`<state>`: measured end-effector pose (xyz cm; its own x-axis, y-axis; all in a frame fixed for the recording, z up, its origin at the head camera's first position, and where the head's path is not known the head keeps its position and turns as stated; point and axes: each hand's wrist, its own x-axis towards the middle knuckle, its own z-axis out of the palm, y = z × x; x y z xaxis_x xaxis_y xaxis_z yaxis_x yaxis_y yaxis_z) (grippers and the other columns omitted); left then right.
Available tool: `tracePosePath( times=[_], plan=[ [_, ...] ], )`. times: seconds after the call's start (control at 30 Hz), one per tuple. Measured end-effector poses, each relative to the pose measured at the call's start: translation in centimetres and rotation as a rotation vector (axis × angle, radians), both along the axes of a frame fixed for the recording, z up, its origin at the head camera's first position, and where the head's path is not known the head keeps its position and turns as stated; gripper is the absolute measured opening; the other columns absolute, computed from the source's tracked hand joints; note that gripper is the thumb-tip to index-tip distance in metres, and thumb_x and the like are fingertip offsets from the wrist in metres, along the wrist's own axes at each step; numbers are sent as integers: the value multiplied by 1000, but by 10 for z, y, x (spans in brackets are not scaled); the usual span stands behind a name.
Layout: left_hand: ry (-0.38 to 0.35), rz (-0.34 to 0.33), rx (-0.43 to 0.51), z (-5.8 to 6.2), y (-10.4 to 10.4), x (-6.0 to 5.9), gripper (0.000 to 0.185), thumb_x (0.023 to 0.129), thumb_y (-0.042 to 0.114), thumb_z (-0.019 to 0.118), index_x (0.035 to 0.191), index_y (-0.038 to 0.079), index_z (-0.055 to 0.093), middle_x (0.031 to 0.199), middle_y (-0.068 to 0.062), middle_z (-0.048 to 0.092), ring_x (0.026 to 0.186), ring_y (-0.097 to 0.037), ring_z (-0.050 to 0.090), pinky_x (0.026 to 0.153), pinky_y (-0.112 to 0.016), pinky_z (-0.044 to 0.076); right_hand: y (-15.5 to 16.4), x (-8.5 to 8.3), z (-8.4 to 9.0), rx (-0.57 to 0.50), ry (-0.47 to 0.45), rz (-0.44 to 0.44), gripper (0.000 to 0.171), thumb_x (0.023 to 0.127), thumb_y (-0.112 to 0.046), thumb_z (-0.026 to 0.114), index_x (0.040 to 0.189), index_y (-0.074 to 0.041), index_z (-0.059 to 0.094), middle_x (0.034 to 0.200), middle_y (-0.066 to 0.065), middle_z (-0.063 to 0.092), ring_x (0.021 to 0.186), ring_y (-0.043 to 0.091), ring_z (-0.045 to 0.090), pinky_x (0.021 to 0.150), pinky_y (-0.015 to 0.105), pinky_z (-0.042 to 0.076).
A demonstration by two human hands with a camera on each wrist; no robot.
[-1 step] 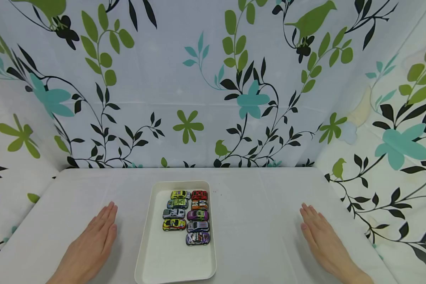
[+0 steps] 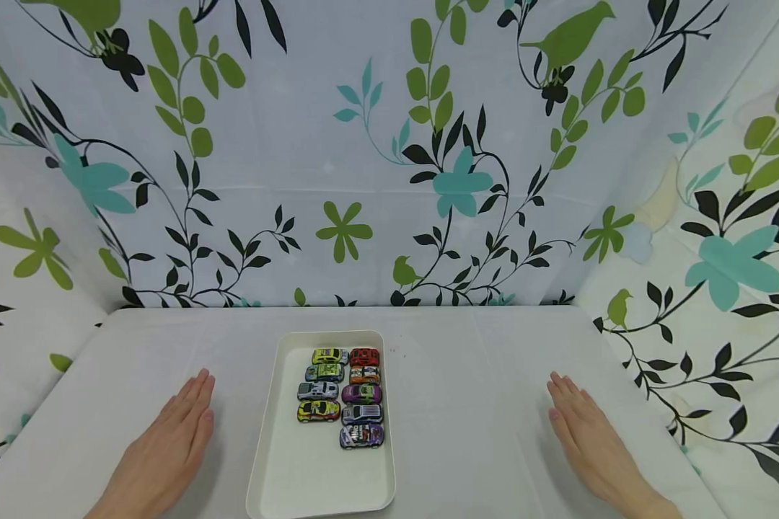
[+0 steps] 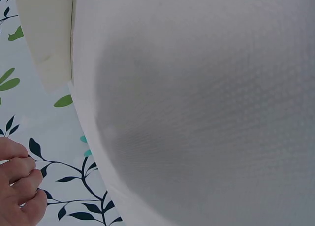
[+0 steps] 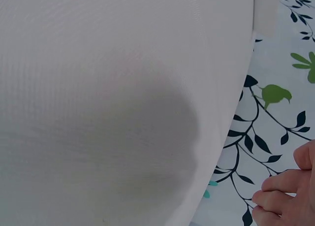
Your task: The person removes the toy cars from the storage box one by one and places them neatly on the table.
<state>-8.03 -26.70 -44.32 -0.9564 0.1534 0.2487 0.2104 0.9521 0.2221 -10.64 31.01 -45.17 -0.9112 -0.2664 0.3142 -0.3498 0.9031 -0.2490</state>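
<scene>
A white rectangular tray (image 2: 269, 425) lies in the middle of the white table (image 2: 480, 360). Several small toy cars (image 2: 340, 396) stand in two short columns in its far half; its near half is bare. My left hand (image 2: 180, 425) rests flat on the table left of the tray, fingers straight and together, holding nothing. My right hand (image 2: 581, 425) lies flat the same way to the right of the tray, well apart from it. In the wrist views only the fingers (image 3: 19, 184) (image 4: 288, 191) show at the frame edges, beside the tablecloth.
A floral curtain (image 2: 363, 166) with green and teal leaves closes off the back and both sides of the table. Bare tabletop stretches between each hand and the tray, and behind the tray up to the curtain.
</scene>
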Motion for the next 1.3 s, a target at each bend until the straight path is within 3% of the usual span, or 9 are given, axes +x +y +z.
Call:
tracePosePath(
  times=[0.4, 0.53, 0.7, 0.83, 0.93, 1.0, 1.07, 1.3],
  plan=[
    [34, -20, -23, 0, 2, 1, 53, 108, 23, 41, 151, -7, 35, 156, -24, 37, 153, -26, 17, 114, -9, -16, -14, -1, 4, 18, 73, 38, 45, 103, -15, 53, 142, 7, 50, 151, 23, 45, 142, 39, 39, 120, 11, -3],
    [19, -24, -18, 2, 3, 1, 53, 108, 24, 41, 151, -7, 34, 157, -25, 36, 152, -31, 21, 117, -12, -14, -19, -2, 4, 22, 89, 51, 45, 103, -15, 53, 142, 7, 50, 152, 22, 45, 143, 37, 39, 120, 12, -3],
    [-48, -16, 54, 4, 6, 2, 54, 109, 26, 37, 151, -7, 33, 158, -25, 34, 146, -39, 31, 117, -11, -11, -29, -3, 4, 16, 87, 75, 44, 102, -14, 53, 141, 7, 51, 151, 23, 46, 141, 38, 40, 120, 12, -3],
    [-78, -5, 162, 5, 9, 3, 52, 110, 28, 36, 153, -2, 35, 158, -21, 35, 144, -41, 35, 110, -1, -8, -42, -3, 7, 5, 79, 91, 44, 102, -14, 54, 141, 6, 51, 152, 20, 45, 141, 37, 40, 120, 12, -1],
    [-138, 10, 257, 7, 14, 1, 53, 110, 32, 35, 155, 4, 34, 159, -19, 35, 140, -43, 40, 123, -22, 16, -54, -3, 10, -7, 79, 110, 45, 102, -13, 55, 142, 6, 51, 152, 18, 46, 140, 38, 42, 121, 12, 0],
    [-192, 13, 317, 8, 18, 0, 54, 110, 34, 34, 155, 5, 33, 158, -19, 36, 139, -43, 42, 118, -44, 33, -61, -3, 11, -14, 87, 130, 44, 101, -12, 56, 141, 6, 51, 152, 18, 47, 139, 39, 43, 121, 12, 0],
    [-246, 20, 368, 10, 22, -3, 55, 110, 37, 33, 156, 5, 33, 157, -19, 36, 137, -43, 43, 106, -62, 40, -68, -3, 10, -17, 94, 150, 44, 100, -11, 57, 140, 6, 52, 151, 17, 48, 138, 39, 44, 121, 12, 0],
    [-382, 55, 514, 12, 32, -10, 58, 109, 43, 34, 154, 6, 38, 154, -19, 41, 139, -44, 39, 109, -65, 37, -87, -1, 6, -46, 98, 190, 41, 100, -12, 58, 136, 5, 57, 147, 15, 53, 136, 35, 48, 120, 11, 2]
  ],
)
